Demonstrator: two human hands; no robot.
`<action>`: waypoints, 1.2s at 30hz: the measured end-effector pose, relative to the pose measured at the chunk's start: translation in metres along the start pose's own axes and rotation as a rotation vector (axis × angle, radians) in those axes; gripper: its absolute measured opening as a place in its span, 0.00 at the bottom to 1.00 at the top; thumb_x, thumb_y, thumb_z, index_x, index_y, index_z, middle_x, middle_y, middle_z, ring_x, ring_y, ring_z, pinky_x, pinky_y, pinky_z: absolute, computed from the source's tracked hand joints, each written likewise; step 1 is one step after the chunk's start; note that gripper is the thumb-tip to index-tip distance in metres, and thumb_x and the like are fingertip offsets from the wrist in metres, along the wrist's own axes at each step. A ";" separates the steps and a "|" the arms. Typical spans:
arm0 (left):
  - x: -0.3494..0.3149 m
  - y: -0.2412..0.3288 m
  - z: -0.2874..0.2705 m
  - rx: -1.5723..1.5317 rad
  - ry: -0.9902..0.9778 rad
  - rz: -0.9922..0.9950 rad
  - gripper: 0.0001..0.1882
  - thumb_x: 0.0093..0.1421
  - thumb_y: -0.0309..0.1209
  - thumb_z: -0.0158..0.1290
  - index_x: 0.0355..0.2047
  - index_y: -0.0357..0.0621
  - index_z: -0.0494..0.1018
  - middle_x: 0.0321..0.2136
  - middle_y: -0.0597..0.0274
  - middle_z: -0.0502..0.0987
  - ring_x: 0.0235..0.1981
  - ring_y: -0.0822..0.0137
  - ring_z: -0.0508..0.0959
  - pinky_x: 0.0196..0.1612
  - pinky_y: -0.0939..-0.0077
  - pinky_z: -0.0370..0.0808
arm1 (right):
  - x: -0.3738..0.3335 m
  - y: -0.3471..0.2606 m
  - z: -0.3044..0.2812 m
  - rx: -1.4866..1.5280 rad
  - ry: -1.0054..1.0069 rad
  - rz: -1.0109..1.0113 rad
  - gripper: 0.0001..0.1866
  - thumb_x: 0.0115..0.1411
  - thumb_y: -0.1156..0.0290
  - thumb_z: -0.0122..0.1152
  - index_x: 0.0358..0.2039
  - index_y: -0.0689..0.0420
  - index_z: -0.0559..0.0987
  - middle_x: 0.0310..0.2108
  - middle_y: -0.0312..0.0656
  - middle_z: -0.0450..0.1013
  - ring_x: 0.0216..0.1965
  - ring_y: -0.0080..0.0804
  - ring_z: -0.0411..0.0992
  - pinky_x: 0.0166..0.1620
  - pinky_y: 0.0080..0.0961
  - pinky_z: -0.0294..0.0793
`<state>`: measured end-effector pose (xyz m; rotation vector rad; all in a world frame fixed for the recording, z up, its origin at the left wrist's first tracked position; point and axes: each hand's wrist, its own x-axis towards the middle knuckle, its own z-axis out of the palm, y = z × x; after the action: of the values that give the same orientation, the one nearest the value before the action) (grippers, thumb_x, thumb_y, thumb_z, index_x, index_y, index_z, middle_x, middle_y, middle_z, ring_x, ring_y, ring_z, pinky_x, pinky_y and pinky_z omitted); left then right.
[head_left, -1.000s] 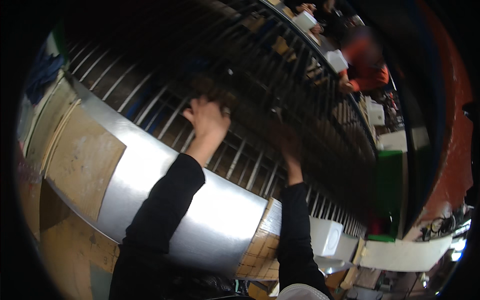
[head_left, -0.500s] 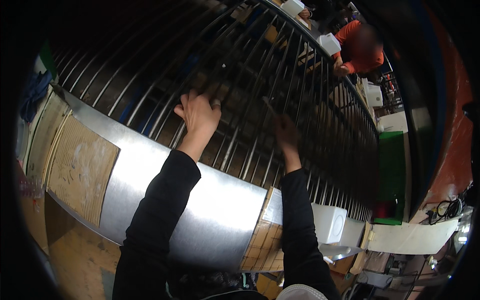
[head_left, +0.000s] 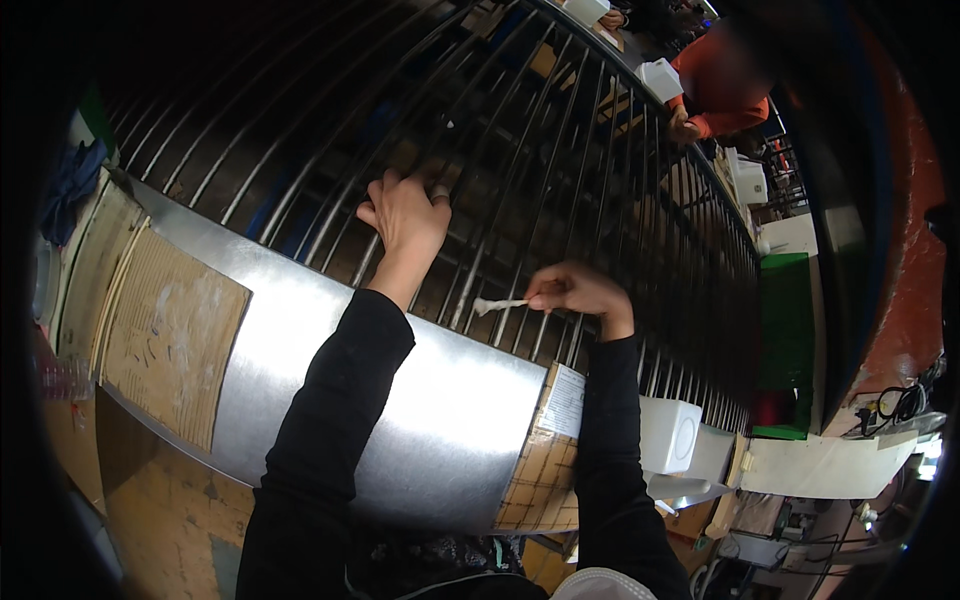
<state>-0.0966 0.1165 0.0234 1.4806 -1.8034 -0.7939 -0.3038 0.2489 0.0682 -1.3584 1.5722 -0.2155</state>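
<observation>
A row of slim metal rods (head_left: 465, 290) runs away from a shiny steel ledge (head_left: 420, 420). My left hand (head_left: 405, 215) rests over the rods with bent fingers, one of them wearing a pale band; its fingertips and whatever they grip are hidden. To its right, my right hand (head_left: 580, 292) pinches a short thin stick with a fluffy white tip (head_left: 487, 305), like a cotton swab. The tip points left, over the near ends of the rods, just above the ledge.
Corrugated cardboard (head_left: 175, 330) covers the ledge's left part. A taped carton piece with a paper label (head_left: 562, 400) and a white plastic container (head_left: 670, 435) flank my right forearm. Across the rods sits a person in orange (head_left: 725, 75). A green panel (head_left: 782, 345) stands right.
My right hand has come nearer to me, and the white-tipped stick now points left instead of away. The left hand stays almost in place on the rods.
</observation>
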 end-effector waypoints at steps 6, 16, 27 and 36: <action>-0.001 0.000 0.002 0.006 -0.006 -0.007 0.16 0.49 0.32 0.56 0.41 0.54 0.78 0.45 0.53 0.70 0.49 0.52 0.64 0.48 0.57 0.54 | 0.017 0.018 0.017 -0.547 0.477 0.106 0.14 0.55 0.65 0.57 0.41 0.56 0.77 0.38 0.47 0.75 0.42 0.41 0.74 0.44 0.32 0.72; 0.004 -0.004 0.001 -0.004 0.008 -0.031 0.14 0.49 0.34 0.56 0.38 0.53 0.79 0.43 0.53 0.71 0.49 0.53 0.64 0.48 0.57 0.53 | 0.009 -0.017 0.023 -0.277 0.198 -0.130 0.07 0.52 0.67 0.62 0.30 0.56 0.78 0.24 0.43 0.74 0.23 0.33 0.69 0.29 0.27 0.65; 0.005 -0.007 0.003 0.023 0.033 0.002 0.14 0.49 0.37 0.56 0.37 0.53 0.79 0.42 0.52 0.71 0.49 0.50 0.63 0.49 0.56 0.53 | 0.009 -0.031 0.036 -0.365 0.060 -0.251 0.06 0.53 0.69 0.57 0.30 0.57 0.77 0.25 0.46 0.74 0.32 0.43 0.74 0.36 0.32 0.71; 0.000 -0.003 0.007 0.253 -0.124 0.146 0.17 0.48 0.47 0.57 0.35 0.55 0.81 0.51 0.59 0.71 0.63 0.44 0.45 0.55 0.31 0.41 | -0.015 -0.053 0.054 -0.622 0.781 -0.124 0.08 0.57 0.65 0.54 0.34 0.54 0.76 0.25 0.48 0.74 0.29 0.45 0.74 0.30 0.36 0.72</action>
<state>-0.1002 0.1165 0.0169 1.4605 -2.1432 -0.6136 -0.2314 0.2672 0.0866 -2.0050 2.3252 -0.3848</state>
